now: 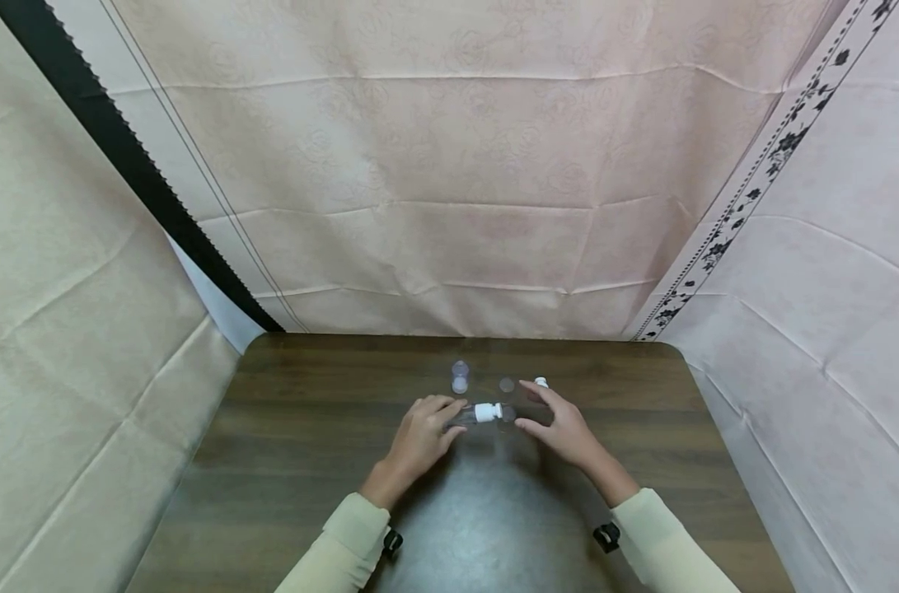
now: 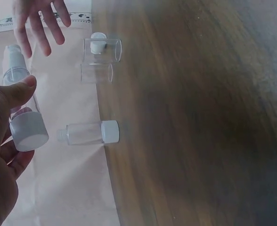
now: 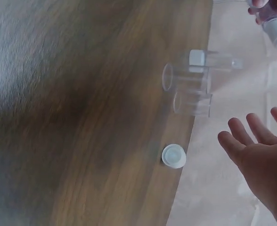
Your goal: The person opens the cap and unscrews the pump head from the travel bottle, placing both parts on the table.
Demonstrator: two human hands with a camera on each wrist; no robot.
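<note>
The left hand grips a bottle; beside it the right hand hovers, fingers apart. Beyond that bottle are another bottle, a clear cap and a white top.

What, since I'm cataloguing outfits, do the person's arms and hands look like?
The left sleeve and right sleeve are pale yellowish-green, ending short of the hands. Each has a small black device near its end. The left hand and right hand wear no gloves.
</note>
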